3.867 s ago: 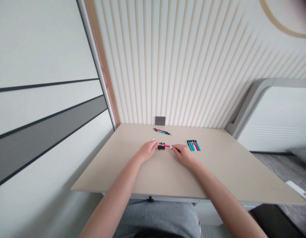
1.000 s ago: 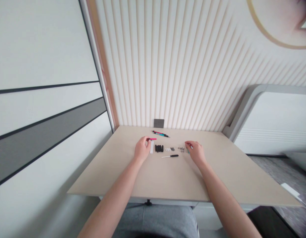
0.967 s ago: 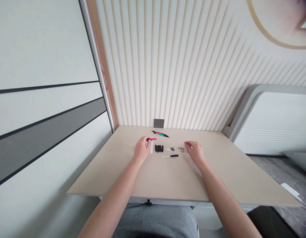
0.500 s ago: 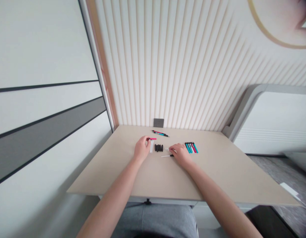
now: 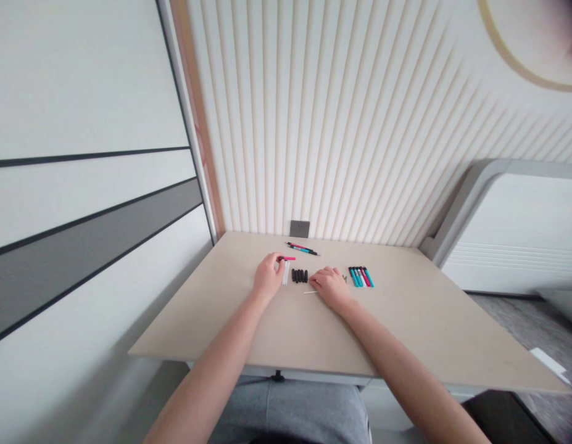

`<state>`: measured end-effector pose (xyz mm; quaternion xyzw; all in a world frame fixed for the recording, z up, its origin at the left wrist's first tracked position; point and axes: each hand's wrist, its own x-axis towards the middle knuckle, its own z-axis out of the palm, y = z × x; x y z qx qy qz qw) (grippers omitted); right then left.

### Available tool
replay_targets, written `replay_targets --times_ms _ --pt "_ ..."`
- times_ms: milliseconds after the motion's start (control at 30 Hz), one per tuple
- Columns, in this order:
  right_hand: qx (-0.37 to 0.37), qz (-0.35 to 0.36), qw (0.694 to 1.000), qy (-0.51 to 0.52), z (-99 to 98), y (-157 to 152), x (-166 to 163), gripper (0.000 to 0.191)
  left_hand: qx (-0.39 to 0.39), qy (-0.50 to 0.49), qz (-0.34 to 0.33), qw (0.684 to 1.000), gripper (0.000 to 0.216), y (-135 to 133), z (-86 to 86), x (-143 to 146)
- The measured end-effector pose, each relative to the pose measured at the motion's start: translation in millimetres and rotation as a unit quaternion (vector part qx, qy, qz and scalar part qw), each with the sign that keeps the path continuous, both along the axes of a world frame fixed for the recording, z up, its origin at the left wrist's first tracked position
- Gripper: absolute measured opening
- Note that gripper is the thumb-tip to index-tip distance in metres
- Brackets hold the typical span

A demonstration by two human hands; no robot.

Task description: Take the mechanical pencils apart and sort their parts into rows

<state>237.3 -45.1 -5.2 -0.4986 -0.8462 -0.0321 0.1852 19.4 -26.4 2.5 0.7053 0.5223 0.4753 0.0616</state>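
Observation:
My left hand [image 5: 268,277] is closed on a pink pen barrel [image 5: 290,258] with a dark end, which points right. Just under its fingers lie several white sticks [image 5: 286,273] side by side. A row of short black pieces [image 5: 299,275] sits between my two hands. My right hand [image 5: 331,287] rests low on the table, thumb and fingertips together by the right end of that row; what they pinch is hidden. From beneath that hand sticks out a thin white rod [image 5: 310,292]. Small grey pieces [image 5: 345,279] show beyond its knuckles.
Several turquoise, pink and white pen barrels with black ends [image 5: 361,277] lie in a row at the right. Two pens [image 5: 303,248] lie at the back of the beige table [image 5: 197,320], below a dark wall socket [image 5: 299,229]. A white cabinet panel [image 5: 105,296] stands at the left.
My right hand has moved left and now covers the small white pieces and the black end of the rod. My left hand keeps its hold on the pink barrel. The view has shifted slightly.

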Motion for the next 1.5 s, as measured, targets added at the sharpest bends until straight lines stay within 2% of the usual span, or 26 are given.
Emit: replay_targets --times_ms 333,1000,1500 --pt "-0.003 -0.033 0.999 -0.007 -0.9 1.5 0.9 0.023 -0.006 -0.003 0.004 1.0 0.015 -0.8 1.5 1.9" --pt "0.008 -0.043 0.999 -0.017 0.7 6.6 -0.9 0.026 -0.011 0.009 -0.009 1.0 0.014 -0.3 0.3 1.6" --pt "-0.01 -0.056 0.998 -0.006 1.4 6.0 -0.1 0.025 -0.01 0.017 -0.016 1.0 0.015 -0.4 1.0 2.4"
